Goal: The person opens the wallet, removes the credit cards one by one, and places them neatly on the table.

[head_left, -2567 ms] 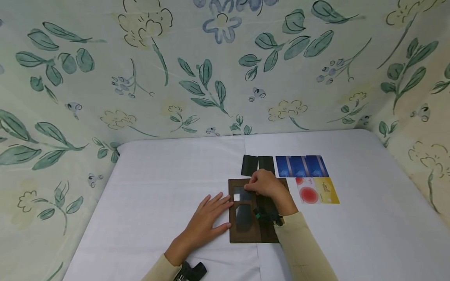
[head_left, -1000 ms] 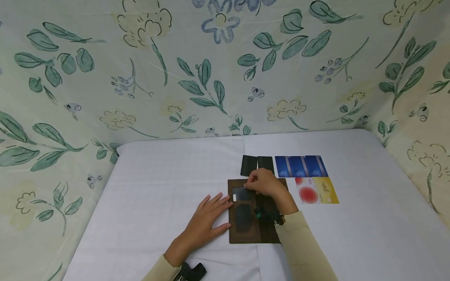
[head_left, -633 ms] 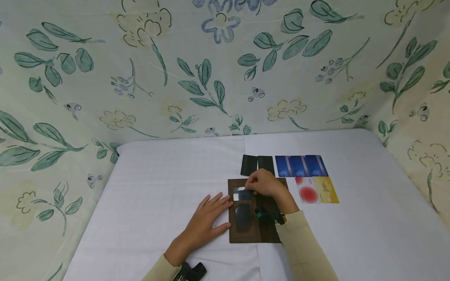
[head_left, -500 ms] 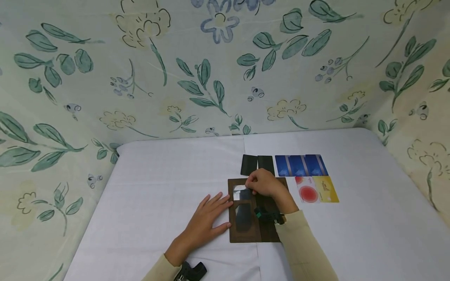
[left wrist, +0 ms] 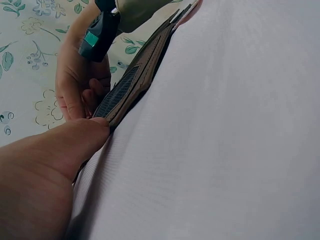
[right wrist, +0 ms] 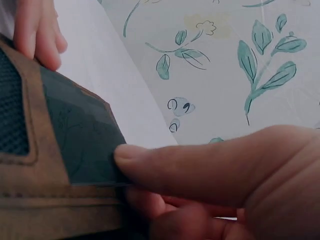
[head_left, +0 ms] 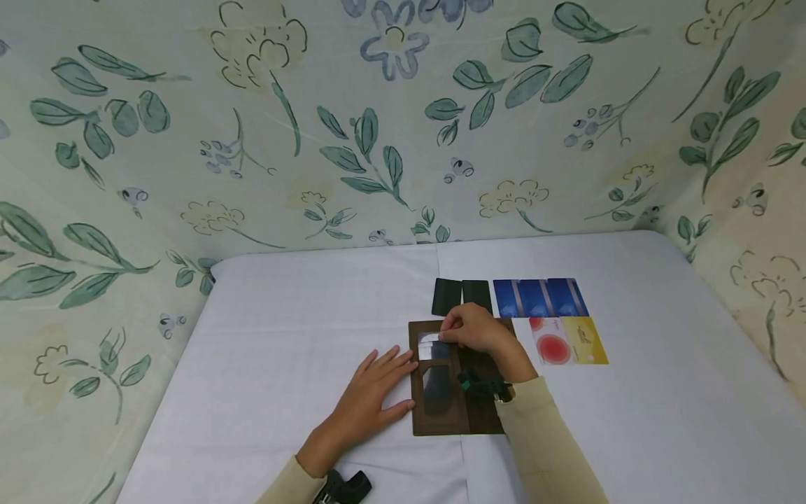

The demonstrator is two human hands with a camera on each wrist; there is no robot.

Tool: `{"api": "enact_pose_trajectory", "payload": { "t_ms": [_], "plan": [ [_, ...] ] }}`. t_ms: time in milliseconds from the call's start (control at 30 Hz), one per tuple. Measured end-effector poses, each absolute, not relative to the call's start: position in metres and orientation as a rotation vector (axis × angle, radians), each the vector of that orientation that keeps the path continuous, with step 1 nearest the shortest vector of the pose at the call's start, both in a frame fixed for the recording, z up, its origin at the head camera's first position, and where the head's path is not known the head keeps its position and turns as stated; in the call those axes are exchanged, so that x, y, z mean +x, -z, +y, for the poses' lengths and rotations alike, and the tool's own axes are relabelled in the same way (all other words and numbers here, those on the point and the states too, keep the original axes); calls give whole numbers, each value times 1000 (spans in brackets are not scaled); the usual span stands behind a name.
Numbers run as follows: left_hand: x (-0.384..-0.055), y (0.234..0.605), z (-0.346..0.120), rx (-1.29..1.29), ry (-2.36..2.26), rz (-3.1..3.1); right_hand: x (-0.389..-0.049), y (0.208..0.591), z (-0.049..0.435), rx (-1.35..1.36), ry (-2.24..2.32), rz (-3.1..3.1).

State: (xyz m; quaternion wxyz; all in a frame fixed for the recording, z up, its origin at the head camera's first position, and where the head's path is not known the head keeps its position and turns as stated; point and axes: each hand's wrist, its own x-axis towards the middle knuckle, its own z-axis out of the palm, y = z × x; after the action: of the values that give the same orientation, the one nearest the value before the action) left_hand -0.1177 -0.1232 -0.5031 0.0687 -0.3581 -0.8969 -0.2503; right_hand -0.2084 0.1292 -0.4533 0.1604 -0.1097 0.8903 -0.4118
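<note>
Wallet [head_left: 458,409] partly hidden, sleeves [head_left: 548,448] cut by edge

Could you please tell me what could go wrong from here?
The right hand pinches the dark glossy sheet near one corner, so it may bend or slip. The left hand touches the wallet only at its edge, so it might shift. The black cards lie close beyond it and could get nudged.

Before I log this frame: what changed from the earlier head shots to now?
Little. The dark card shows broader pale glare at its left and top than 2.6 s ago, perhaps from a slight tilt. No clear regrip or release: the right hand still pinches the card's edge, the left hand still touches the wallet. Blue cards stayed put.
</note>
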Motion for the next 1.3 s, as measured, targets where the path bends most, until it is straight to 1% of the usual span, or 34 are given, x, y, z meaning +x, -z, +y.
{"api": "enact_pose_trajectory", "payload": {
  "t_ms": [167, 367, 667, 1300],
  "plan": [
    [-118, 504, -123, -1077, 754, -2699, -211, 458, 132, -337, 1242, 2533],
    [-118, 506, -123, -1078, 765, -2697, -210, 462, 133, -289, 1385, 2403],
    [-119, 508, -123, -1086, 749, -2694, -210, 461, 134, -249, 1380, 2384],
    [-119, 507, -124, -1076, 744, -2689, -213, 465, 135, -273, 1429, 2343]
  ]
}}
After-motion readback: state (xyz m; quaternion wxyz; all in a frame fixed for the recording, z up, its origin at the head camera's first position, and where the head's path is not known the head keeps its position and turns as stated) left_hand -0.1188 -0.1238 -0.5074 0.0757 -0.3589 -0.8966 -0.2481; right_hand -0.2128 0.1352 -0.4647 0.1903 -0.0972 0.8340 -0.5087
